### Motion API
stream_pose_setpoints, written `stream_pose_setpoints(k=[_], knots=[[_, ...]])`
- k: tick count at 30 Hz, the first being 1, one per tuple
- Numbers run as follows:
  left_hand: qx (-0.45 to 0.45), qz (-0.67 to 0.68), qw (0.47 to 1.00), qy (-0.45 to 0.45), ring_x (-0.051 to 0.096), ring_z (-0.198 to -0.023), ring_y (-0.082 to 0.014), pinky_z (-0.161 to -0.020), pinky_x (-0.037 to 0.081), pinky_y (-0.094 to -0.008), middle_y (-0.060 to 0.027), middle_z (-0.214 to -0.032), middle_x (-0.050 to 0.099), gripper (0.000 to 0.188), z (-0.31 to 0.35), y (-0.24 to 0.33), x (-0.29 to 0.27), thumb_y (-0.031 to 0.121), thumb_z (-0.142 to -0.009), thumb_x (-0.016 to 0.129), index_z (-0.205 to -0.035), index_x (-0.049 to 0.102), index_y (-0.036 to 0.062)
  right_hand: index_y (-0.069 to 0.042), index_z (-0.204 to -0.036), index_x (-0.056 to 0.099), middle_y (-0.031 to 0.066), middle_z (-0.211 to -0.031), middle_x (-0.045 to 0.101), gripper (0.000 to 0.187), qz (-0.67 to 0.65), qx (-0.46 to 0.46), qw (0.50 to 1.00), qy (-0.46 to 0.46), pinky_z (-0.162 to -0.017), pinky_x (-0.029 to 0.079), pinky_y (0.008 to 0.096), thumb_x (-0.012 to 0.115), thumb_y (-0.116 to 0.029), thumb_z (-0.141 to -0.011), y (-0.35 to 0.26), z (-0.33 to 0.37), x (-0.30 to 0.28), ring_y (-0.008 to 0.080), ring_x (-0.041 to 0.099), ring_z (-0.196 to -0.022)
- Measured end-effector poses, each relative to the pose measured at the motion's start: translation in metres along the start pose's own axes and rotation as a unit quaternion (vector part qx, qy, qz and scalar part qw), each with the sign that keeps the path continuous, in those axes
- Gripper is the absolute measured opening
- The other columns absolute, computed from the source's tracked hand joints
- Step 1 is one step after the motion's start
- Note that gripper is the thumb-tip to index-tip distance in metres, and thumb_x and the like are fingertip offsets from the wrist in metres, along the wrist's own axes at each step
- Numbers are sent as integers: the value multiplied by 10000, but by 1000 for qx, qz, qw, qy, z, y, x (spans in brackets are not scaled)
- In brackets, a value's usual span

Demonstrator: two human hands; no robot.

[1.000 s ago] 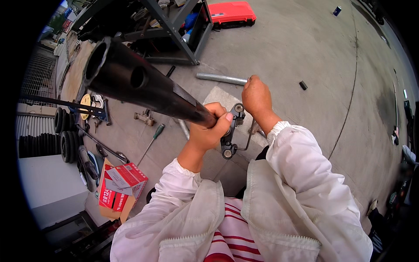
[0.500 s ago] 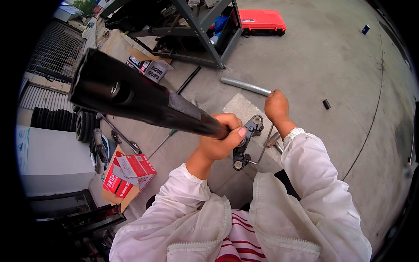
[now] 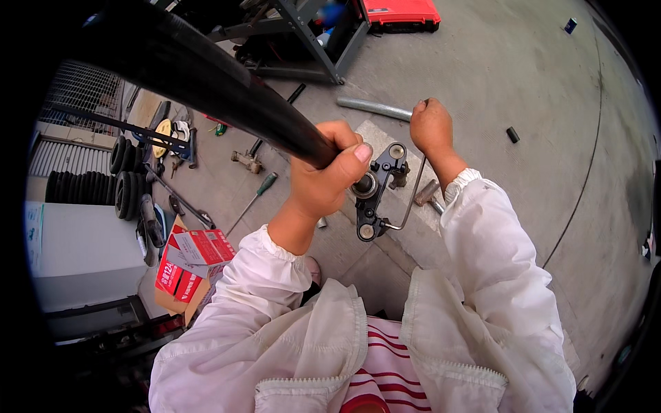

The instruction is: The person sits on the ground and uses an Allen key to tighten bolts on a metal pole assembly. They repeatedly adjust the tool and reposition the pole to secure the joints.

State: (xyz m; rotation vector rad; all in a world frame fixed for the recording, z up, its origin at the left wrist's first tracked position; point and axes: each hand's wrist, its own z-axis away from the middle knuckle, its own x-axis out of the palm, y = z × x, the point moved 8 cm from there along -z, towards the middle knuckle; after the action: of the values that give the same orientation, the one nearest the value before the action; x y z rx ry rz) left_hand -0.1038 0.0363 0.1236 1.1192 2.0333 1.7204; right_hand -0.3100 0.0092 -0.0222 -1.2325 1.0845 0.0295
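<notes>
My left hand (image 3: 318, 180) is wrapped around the lower end of a long black pipe (image 3: 231, 93), which slants up to the upper left. Just below that hand sits a black motorcycle fork clamp (image 3: 375, 205) with a bearing (image 3: 368, 184) around its stem; whether pipe and stem touch is hidden. My right hand (image 3: 432, 129) is closed on the end of a silver pipe (image 3: 372, 107). An L-shaped hex key (image 3: 414, 187) runs from the clamp's near end up to my right fist, where its upper end is hidden.
A pale concrete block (image 3: 414, 208) lies under the clamp. Left of it are a green-handled screwdriver (image 3: 267, 183), a hammer (image 3: 246, 162) and an opened red-and-white carton (image 3: 213, 242). Beyond stand a grey metal rack (image 3: 313, 51) and a red case (image 3: 403, 12). A short black tube (image 3: 512, 134) lies right.
The black pipe has swung up and toward the left, its far end now in shadow. My left hand has shifted left, uncovering the bearing. My right hand keeps its hold on the silver pipe.
</notes>
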Motion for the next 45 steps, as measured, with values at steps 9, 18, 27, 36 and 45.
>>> stream_pose_setpoints(k=[9, 18, 27, 36, 45], knots=[[60, -3, 998, -29, 416, -462, -66, -456, 344, -242, 7, -543, 462, 303, 1, 4, 10, 124, -935, 699, -725, 493, 52, -49, -997, 555, 27, -763, 562, 384, -559, 186, 792, -158, -594, 452, 275, 411, -387, -1107, 34, 138, 13, 119, 530, -636], [59, -75, 995, -37, 385, -437, -84, -478, 365, -266, 11, -528, 406, 296, 3, 8, 18, 119, -993, 604, -735, 465, 83, -100, -924, 482, -29, -641, 401, 366, -556, 251, 779, -145, -415, 248, 272, 406, -414, -1098, 19, 153, 12, 80, 310, -476], [60, -46, 997, -17, 365, -415, -88, -452, 348, -273, 14, -510, 383, 330, -7, 9, -8, 133, -975, 610, -698, 434, 98, -137, -872, 428, -45, -635, 326, 389, -507, 241, 828, 16, -422, 183, 249, 393, -447, -1105, 25, 159, -20, 65, 237, -490], [74, -58, 995, -26, 382, -419, -81, -447, 347, -264, 17, -517, 399, 314, -7, 9, -17, 136, -963, 641, -712, 459, 84, -87, -880, 490, -48, -680, 414, 383, -496, -7, 868, 22, -497, 300, 221, 443, -391, -1109, -39, 194, -29, 42, 359, -588], [102, -62, 993, -21, 403, -436, -61, -436, 334, -242, 23, -531, 433, 305, -8, 9, -17, 126, -940, 684, -704, 499, 73, -73, -874, 507, -46, -694, 433, 377, -472, -15, 880, 44, -516, 314, 230, 434, -351, -1117, -50, 194, -30, 43, 377, -602]])
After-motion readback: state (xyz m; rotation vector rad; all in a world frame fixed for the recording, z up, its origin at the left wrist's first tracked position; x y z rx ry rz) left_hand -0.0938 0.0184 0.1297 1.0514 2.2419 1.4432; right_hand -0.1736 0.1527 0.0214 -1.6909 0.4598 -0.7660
